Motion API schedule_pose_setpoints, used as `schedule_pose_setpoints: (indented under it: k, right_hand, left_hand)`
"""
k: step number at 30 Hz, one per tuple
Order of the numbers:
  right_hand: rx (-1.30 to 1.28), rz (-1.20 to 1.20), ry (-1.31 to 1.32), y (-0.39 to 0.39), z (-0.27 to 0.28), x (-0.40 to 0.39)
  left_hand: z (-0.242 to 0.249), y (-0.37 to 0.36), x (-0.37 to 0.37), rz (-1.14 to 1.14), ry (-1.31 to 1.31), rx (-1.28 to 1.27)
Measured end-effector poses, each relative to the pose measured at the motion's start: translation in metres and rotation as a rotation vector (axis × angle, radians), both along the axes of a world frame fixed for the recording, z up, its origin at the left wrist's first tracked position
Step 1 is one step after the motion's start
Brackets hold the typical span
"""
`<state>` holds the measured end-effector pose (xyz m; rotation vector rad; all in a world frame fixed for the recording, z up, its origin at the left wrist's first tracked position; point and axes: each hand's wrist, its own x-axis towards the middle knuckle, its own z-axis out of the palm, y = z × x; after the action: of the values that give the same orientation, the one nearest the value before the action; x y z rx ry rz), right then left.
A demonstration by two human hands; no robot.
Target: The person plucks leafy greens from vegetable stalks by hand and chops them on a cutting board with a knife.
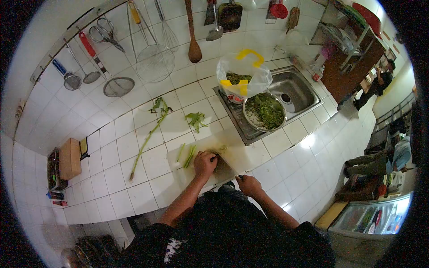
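Cutting board [182, 173]: flat on the white-tiled tabletop [103, 161], directly in front of the person.
Right hand [251, 186]: closed around the knife handle, at the board's right side.
Knife [230, 166]: blade angled over the board, toward the left hand.
Left hand [205, 164]: over the board, fingers curled at the blade's far end; exact grip cannot be told.
Green stalks [189, 157]: cut lengths on the board, just beside the left hand.
Leafy sprig [195, 120]: beyond the board.
Long stem [149, 136]: left of the board, leaves at its far end.
Metal bowl [267, 130]: beyond the board, to the right, containing chopped greens [266, 109].
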<state>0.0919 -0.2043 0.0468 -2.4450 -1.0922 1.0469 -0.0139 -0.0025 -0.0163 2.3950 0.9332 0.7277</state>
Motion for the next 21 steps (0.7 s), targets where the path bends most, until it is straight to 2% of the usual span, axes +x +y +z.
schedule_pose_setpoints:
  k: [5,8,10,14,16,19,21]
  right_hand:
    - [0.064,-0.047,-0.007,0.009,-0.018,-0.002]
    - [0.047,-0.058,0.044,0.010,0.020,-0.011]
    - [0.031,-0.084,0.102,0.007,0.038,-0.014]
    - [-0.014,-0.093,0.085,0.007,0.015,-0.012]
    - [0.076,-0.022,0.064,0.014,0.012,-0.012]
    - [0.066,-0.044,0.046,0.028,0.007,-0.009]
    - [0.048,0.015,0.040,0.019,-0.018,-0.001]
  left_hand:
    - [0.008,-0.003,-0.006,-0.007,-0.013,0.094]
    - [0.004,0.001,-0.007,0.020,0.090,0.001]
    - [-0.001,0.002,-0.007,0.007,0.052,-0.005]
    - [0.004,0.002,-0.006,-0.019,0.047,-0.062]
    - [0.005,0.002,-0.005,-0.008,0.064,-0.045]
    - [0.003,0.002,-0.004,-0.008,0.077,-0.047]
    - [0.004,0.004,-0.004,-0.012,0.077,-0.057]
